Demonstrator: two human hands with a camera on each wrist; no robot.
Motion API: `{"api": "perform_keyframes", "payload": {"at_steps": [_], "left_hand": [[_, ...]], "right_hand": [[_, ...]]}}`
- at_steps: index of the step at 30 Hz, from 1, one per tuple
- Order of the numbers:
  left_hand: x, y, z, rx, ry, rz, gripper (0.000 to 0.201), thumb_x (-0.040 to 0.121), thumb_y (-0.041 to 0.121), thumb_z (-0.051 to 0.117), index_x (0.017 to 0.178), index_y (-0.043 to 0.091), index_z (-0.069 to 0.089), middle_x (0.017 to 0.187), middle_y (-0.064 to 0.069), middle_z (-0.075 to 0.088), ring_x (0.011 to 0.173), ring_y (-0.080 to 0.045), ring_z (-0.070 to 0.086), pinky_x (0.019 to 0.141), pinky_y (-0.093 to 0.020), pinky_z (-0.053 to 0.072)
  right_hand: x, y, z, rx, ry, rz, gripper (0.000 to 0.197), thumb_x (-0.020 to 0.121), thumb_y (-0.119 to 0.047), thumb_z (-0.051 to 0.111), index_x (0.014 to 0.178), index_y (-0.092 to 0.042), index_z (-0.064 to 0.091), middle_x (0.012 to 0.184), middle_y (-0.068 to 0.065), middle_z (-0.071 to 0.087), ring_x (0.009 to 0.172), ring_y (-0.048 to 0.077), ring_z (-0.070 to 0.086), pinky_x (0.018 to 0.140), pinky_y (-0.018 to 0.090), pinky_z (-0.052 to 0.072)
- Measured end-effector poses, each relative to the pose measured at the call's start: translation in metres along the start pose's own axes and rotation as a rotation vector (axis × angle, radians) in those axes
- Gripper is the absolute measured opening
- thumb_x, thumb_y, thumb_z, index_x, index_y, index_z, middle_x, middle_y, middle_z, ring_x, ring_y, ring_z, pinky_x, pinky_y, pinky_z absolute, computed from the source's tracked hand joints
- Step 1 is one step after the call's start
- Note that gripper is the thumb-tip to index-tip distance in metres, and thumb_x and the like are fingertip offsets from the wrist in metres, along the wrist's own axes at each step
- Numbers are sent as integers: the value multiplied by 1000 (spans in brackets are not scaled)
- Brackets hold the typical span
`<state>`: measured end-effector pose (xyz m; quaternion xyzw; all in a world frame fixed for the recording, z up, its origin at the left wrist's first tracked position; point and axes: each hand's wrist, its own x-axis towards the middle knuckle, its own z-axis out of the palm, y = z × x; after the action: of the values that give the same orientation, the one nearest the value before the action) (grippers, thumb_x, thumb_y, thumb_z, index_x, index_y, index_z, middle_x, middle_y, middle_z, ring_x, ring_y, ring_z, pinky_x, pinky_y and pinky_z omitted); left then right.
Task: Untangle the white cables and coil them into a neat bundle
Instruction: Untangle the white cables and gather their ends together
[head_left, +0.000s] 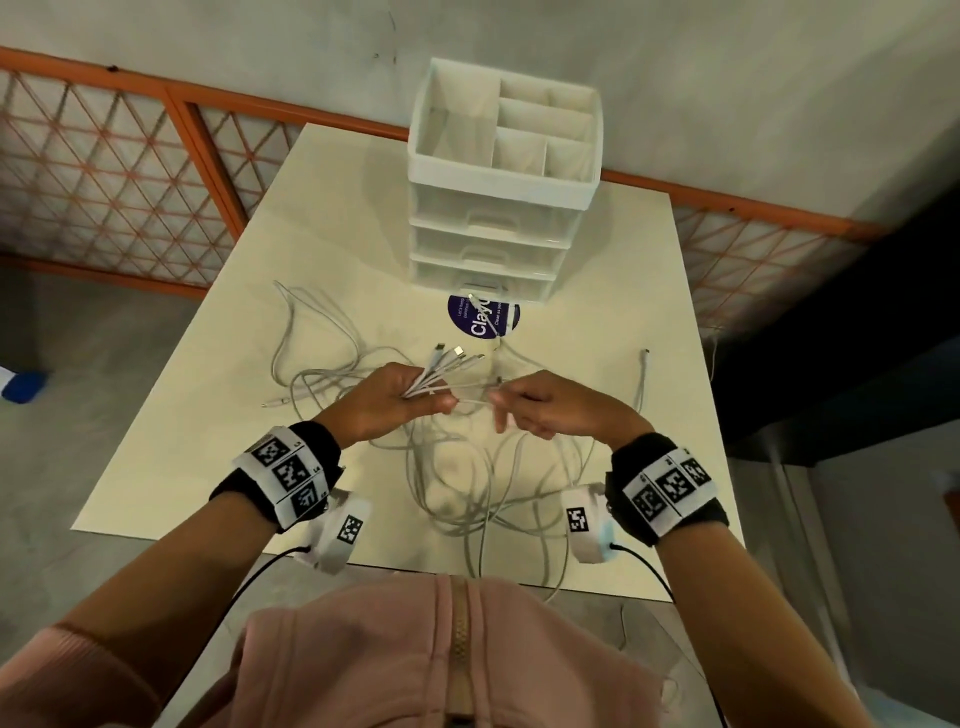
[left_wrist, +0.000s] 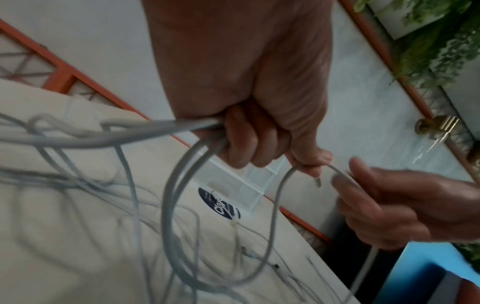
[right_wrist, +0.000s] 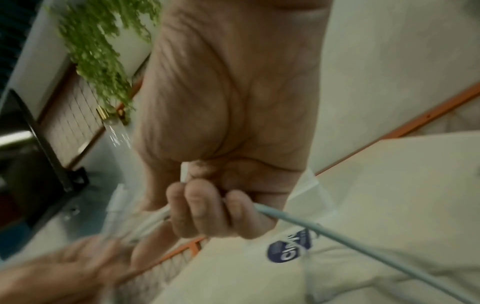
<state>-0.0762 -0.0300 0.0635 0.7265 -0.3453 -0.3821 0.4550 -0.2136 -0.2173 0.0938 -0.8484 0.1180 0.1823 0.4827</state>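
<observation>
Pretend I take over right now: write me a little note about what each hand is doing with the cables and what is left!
Left hand: fingers curled round a gathered bunch of cable ends, plugs fanned out toward the drawer unit.
Right hand: pinches one white cable close to the left hand.
Rest of the white cables: a loose tangle on the table, loops hanging off the near edge; one end lies on the purple sticker, another lies alone at the right.
Done: several ends collected.
Left: add the stray ends, untangle the loops, coil the bundle.
</observation>
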Motion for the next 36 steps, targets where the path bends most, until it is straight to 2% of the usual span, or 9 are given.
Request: {"api": "perform_keyframes", "payload": {"at_steps": [4, 10, 15, 19, 22, 25, 31, 33, 36], "left_hand": [[-5, -12, -25, 68, 33, -58, 3, 80, 19, 74, 78, 18, 73, 68, 13, 70, 65, 5, 61, 69, -10, 45], [-14, -25, -37, 310, -173, -180, 11, 76, 23, 78, 80, 14, 73, 62, 15, 67, 60, 7, 58, 61, -5, 39], [-13, -31, -33, 376, -200, -179, 16, 70, 27, 82, 77, 17, 72, 44, 14, 46, 44, 1, 43, 51, -14, 29], [-13, -26, -33, 313, -109, -131, 21, 79, 40, 71, 70, 24, 61, 57, 8, 42, 47, -1, 39, 56, -22, 31], [-13, -21, -29, 118, 25, -153, 31, 95, 38, 49, 68, 24, 44, 54, 12, 34, 42, -2, 33, 44, -17, 28], [-14, -20, -27, -105, 48, -205, 32, 100, 39, 37, 74, 21, 40, 55, 10, 31, 41, -3, 28, 38, -19, 19], [-18, -22, -27, -100, 54, -136, 31, 102, 34, 32, 75, 20, 34, 56, 6, 29, 43, -5, 26, 41, -24, 20], [-17, -24, -27, -112, 57, -129, 30, 102, 34, 32, 75, 20, 33, 58, 4, 28, 45, -7, 25, 40, -21, 22], [-11, -24, -25, -193, 74, -159, 29, 102, 34, 34, 76, 20, 34, 61, 5, 33, 43, -2, 28, 43, -16, 27]], "right_hand": [[-13, 55, -24, -198, 114, 304, 62, 97, -47, 35, 53, -13, 63, 31, -4, 45, 50, 19, 51, 73, 30, 46], [-24, 114, -28, -277, 205, 566, 51, 95, -31, 44, 51, -15, 63, 52, 2, 53, 53, 17, 51, 59, 25, 43], [-22, 126, -8, -310, 43, 584, 28, 94, -28, 51, 77, -7, 61, 73, 8, 63, 72, 22, 59, 62, 24, 43], [10, 109, 0, -415, 267, 526, 16, 89, -25, 56, 82, -11, 61, 99, 15, 67, 95, 31, 62, 74, 32, 45], [46, 87, 7, -355, 456, 401, 22, 90, -28, 57, 85, -7, 59, 97, 19, 66, 92, 35, 62, 70, 35, 43], [85, 72, 19, -329, 438, 314, 31, 92, -30, 56, 93, 1, 58, 101, 24, 64, 97, 38, 60, 77, 40, 45], [119, 73, 32, -217, 435, 427, 41, 88, -19, 61, 115, 9, 48, 120, 28, 58, 114, 41, 54, 90, 43, 44], [120, 71, 28, -173, 428, 409, 27, 88, -12, 57, 106, 8, 55, 116, 27, 61, 109, 38, 58, 88, 39, 46], [114, 49, 21, 98, 470, 300, 7, 89, -9, 56, 83, -7, 53, 93, 20, 66, 72, 25, 65, 68, 34, 50]]}}
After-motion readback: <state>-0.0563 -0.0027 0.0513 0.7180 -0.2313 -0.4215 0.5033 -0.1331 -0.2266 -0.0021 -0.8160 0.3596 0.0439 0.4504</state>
